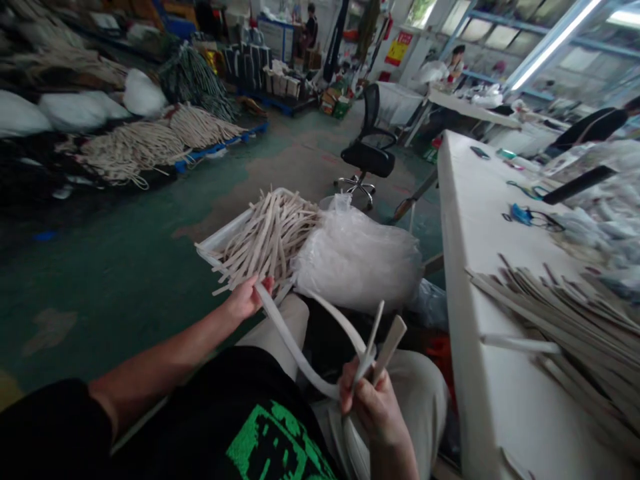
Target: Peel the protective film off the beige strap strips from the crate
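Note:
My left hand [246, 298] reaches out to a white tray [220, 241] heaped with pale flat strips [265, 240] and pinches the end of one strip. That strip [295, 350] curves back across my lap to my right hand [369, 400]. My right hand is closed on a small bunch of strips whose ends [385, 340] stick up above the fingers. A bulging clear plastic bag [357, 257] lies beside the tray, over my knees.
A long white table [470, 220] stands on my right with a pile of strips [575, 320], scissors and small tools. An office chair [369, 150] stands ahead on the green floor. Bundles of cord [150, 143] and sacks lie at left. People sit at the far tables.

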A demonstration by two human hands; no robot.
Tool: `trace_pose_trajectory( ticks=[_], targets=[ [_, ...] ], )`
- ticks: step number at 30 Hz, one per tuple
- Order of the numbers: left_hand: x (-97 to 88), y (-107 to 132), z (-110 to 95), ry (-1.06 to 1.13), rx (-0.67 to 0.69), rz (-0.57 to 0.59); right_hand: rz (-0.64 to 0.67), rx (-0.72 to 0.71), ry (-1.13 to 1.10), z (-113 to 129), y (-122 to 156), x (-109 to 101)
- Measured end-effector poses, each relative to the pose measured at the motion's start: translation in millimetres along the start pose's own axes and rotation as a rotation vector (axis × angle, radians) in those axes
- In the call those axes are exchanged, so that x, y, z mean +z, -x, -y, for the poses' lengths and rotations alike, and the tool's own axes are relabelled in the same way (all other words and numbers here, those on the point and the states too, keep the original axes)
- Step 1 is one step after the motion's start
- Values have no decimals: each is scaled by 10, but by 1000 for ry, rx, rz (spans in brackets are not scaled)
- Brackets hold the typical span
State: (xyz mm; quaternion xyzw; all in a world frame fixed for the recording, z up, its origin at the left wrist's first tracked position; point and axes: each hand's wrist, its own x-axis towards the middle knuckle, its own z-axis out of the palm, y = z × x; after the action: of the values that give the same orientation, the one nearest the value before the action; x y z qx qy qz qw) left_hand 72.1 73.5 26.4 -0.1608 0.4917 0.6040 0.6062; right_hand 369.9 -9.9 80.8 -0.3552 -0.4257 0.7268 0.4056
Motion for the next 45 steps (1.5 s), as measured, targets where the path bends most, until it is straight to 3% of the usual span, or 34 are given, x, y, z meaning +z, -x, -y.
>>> trace_pose_trajectory(
  ticks=[3,5,8,12,17,24,26,29,32,35,37,39,43,45],
  targets=[
    [53,-44,-281,26,175,-3,-68,12,8,-36,-17,-87],
    [58,6,-304,-11,255,42,-113,77,21,-58,-103,-28],
    [39,184,-99,-254,330,247,-182,165,51,-105,-314,200],
    [0,532,307,-705,456,580,-282,165,87,-201,-615,466],
    [43,778,584,-1026,506,753,-360,164,181,-285,-744,530],
    [163,655,585,-1101,455,723,-369,123,101,-384,-743,458],
    [106,541,573,-1107,456,757,-392,84,38,-390,-745,427],
    [-134,273,533,-1288,448,776,-503,28,-45,-354,-725,319],
    [-441,-6,316,-1688,513,666,-592,23,-46,-293,-675,108],
    [-521,-140,-184,-2032,667,410,-656,93,116,-265,-630,-149],
    [-327,-118,-623,-2017,636,262,-682,138,248,-269,-620,-290],
    [72,-26,-1062,-1788,652,204,-685,155,318,-277,-629,-376],
    [1271,238,-1702,-1270,952,335,-688,180,312,-268,-674,-391],
    [1918,351,-1878,-1197,1023,388,-686,179,298,-263,-697,-360]
  ],
)
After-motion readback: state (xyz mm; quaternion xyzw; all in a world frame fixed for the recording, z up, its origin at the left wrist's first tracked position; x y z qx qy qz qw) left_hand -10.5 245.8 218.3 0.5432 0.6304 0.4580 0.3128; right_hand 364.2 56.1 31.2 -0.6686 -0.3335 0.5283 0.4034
